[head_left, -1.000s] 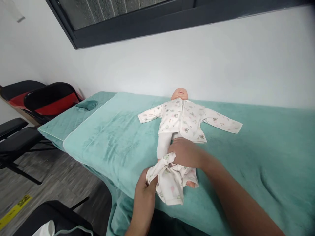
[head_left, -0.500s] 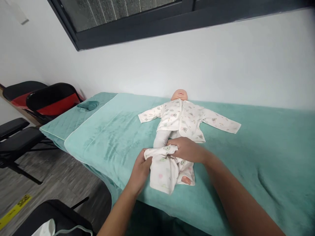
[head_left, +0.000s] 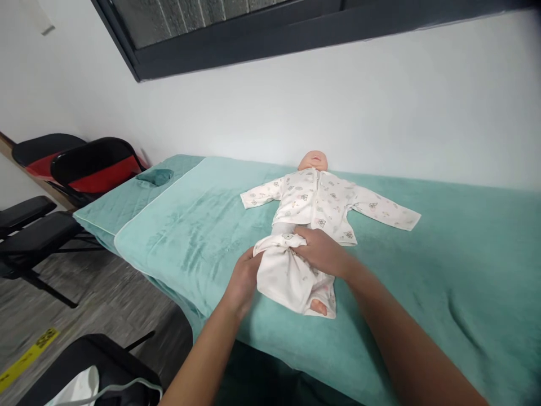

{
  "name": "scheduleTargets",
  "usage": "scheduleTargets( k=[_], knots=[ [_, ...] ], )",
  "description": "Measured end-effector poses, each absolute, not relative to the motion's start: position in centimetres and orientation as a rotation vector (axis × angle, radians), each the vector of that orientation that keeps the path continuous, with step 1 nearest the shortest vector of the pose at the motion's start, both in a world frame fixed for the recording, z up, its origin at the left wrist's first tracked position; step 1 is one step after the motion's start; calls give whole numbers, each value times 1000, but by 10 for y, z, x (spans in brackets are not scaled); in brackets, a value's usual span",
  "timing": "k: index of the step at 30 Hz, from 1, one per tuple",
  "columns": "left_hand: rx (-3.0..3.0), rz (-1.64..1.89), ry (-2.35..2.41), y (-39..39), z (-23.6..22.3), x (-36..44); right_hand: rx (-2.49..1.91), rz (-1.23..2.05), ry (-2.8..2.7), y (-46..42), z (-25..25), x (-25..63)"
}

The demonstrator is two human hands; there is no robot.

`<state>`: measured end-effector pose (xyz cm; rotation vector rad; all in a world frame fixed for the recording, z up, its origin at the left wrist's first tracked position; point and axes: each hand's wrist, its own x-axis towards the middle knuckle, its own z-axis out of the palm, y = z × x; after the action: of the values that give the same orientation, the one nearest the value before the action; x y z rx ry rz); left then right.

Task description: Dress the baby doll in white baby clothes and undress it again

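Observation:
A baby doll [head_left: 313, 160] lies on its back on a teal bed, its head toward the wall. It wears a white patterned long-sleeved top [head_left: 302, 197] with both sleeves spread out. White patterned baby pants [head_left: 283, 276] are bunched over the doll's legs, and one foot [head_left: 318, 307] shows at a leg opening. My left hand [head_left: 245, 279] is closed on the left side of the waistband. Gripping the waistband near its middle, my right hand [head_left: 323, 251] hides part of the doll's thigh. The other foot is covered by cloth.
The teal bed cover [head_left: 203, 237] stretches to both sides, with a face hole [head_left: 155, 177] at the left end. Black and red folding chairs [head_left: 99, 169] stand beyond that end. A black chair [head_left: 93, 366] with a white item and cord is at the lower left.
Both hands have pulled the pants' waistband up the doll's legs, toward the top. The doll's leg on the left, bare of the pants before, is now mostly covered.

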<state>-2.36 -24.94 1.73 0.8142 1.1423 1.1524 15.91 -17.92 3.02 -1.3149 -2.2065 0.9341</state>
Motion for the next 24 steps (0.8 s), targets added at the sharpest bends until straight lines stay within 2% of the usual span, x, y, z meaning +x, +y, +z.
scheduleTargets(
  k=[7,14,21,24],
  knots=[
    [785,1065,1084,-240,20,-32,-1330,966,-2165,-181,31,159],
    [860,941,968,-271,18,-38,-1236,1118,-2166,-180,30,164],
    [977,946,1017,-267,12,-39,-1147,1246,-2226,-181,38,170],
    [1118,951,1206,-250,11,-48,-1134,1265,-2275,-181,39,174]
  ],
)
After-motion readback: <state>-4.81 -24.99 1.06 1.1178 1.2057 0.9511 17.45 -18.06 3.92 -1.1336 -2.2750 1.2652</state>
